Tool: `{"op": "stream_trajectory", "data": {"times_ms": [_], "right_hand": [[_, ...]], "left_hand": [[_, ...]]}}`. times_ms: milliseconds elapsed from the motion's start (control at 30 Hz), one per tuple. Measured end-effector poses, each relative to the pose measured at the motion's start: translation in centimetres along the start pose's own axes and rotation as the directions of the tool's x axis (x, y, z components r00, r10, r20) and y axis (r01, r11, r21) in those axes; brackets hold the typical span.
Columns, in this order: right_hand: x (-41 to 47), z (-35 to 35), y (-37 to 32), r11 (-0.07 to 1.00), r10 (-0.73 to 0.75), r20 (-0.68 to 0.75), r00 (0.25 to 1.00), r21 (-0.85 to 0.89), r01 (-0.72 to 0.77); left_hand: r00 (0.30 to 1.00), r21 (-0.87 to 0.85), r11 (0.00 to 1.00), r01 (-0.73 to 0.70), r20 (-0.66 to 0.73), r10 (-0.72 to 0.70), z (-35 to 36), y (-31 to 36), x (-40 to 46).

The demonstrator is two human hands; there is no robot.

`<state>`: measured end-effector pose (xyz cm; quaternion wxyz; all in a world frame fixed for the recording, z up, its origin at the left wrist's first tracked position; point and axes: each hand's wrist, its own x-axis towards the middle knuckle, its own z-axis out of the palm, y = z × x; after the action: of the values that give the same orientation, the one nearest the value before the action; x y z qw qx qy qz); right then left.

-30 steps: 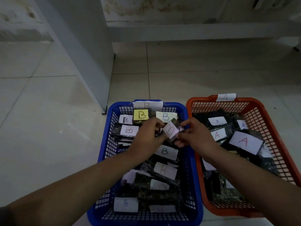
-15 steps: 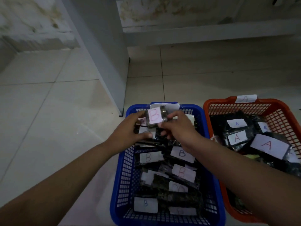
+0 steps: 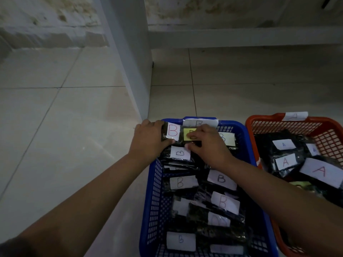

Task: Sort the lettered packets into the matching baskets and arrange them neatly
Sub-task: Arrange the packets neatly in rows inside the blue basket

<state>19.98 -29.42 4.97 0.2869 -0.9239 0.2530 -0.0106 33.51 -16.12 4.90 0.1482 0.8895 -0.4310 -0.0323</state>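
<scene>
Packet [image 3: 171,132] marked with a red B sits at the blue basket's [image 3: 148,201] far left corner, gripped by the left hand [image 3: 148,140], while right hand [image 3: 207,145] fingertips press neighbouring packets.

Tiled floor [image 3: 55,127] (stained wall [image 3: 222,12] behind)

left forearm [image 3: 89,197]: bare up to the frame edge, no sleeve or watch showing
right forearm [image 3: 278,193]: bare likewise
left hand [image 3: 148,140]: ungloved, no rings seen
right hand [image 3: 207,145]: ungloved
</scene>
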Motion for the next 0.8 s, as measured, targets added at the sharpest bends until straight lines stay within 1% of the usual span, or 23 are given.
{"op": "stream_trajectory", "data": {"times_ms": [67,100,133,167,200,233,267,300,367,400,433,467,533,567,600,700,800], "right_hand": [[-0.7,0.1,1.1,0.979,-0.122,0.063,0.991,-0.159,0.131],[-0.9,0.3,1.7,0.958,-0.167,0.08,0.983,-0.221,0.181],[-1.2,0.6,2.1,0.945,-0.188,0.087,0.978,-0.255,0.204],[-1.3,0.9,2.4,0.94,-0.19,0.09,0.978,-0.272,0.208],[-1.4,1.2,2.6,0.935,-0.193,0.088,0.977,-0.286,0.21],[-1.5,1.5,2.7,0.926,-0.208,0.085,0.974,-0.304,0.224],[-1.5,1.7,2.9,0.913,-0.23,0.079,0.97,-0.329,0.243],[-1.5,1.8,3.0,0.9,-0.246,0.069,0.967,-0.353,0.254],[-1.5,1.7,3.1,0.893,-0.251,0.051,0.967,-0.374,0.252],[-1.4,1.5,3.1,0.898,-0.248,0.038,0.968,-0.367,0.244],[-1.3,1.4,3.0,0.905,-0.243,0.027,0.97,-0.354,0.237],[-1.1,1.3,3.0,0.911,-0.238,0.017,0.971,-0.341,0.229],[-0.9,1.2,2.7,0.932,-0.21,0.005,0.978,-0.299,0.202],[-0.8,1.2,2.6,0.947,-0.187,0.005,0.982,-0.263,0.181],[-0.8,1.2,2.4,0.959,-0.168,0.005,0.986,-0.229,0.164],[-1.1,1.0,2.4,0.977,-0.152,-0.024,0.988,-0.154,0.147],[-2.4,-0.8,3.4,0.994,-0.108,-0.106,0.988,0.017,0.111]], "left_hand": [[1.0,0.084,0.996,-0.01,-0.012,0.011,-0.1,0.2,-0.2],[1.0,0.161,0.987,-0.01,-0.023,0.014,-0.1,0.3,-0.3],[0.999,0.236,0.972,-0.006,-0.037,0.015,-0.1,0.4,-0.4],[0.998,0.272,0.962,0.001,-0.053,0.014,-0.1,0.5,-0.5],[0.998,0.259,0.966,0.002,-0.061,0.015,-0.1,0.6,-0.6],[0.999,0.208,0.978,-0.011,-0.049,0.022,0.0,0.6,-0.7],[0.999,0.159,0.986,-0.043,-0.018,0.046,0.1,0.7,-0.7],[0.997,0.148,0.986,-0.082,0.026,0.079,0.3,0.8,-0.8],[0.989,0.184,0.974,-0.129,0.096,0.113,0.7,0.9,-0.7],[0.986,0.189,0.972,-0.14,0.111,0.12,0.7,0.9,-0.5],[0.984,0.16,0.976,-0.148,0.127,0.128,0.6,0.9,-0.4],[0.977,0.092,0.983,-0.156,0.164,0.14,0.5,0.9,-0.3],[0.939,-0.06,0.979,-0.193,0.279,0.202,0.2,0.7,-0.3],[0.916,-0.095,0.97,-0.225,0.318,0.244,0.2,0.6,-0.5],[0.903,-0.107,0.96,-0.259,0.327,0.28,0.3,0.5,-0.8],[0.915,-0.117,0.944,-0.308,0.236,0.327,1.0,0.2,-1.5],[0.923,-0.098,0.939,-0.33,0.173,0.343,1.5,0.0,-2.1]]}}
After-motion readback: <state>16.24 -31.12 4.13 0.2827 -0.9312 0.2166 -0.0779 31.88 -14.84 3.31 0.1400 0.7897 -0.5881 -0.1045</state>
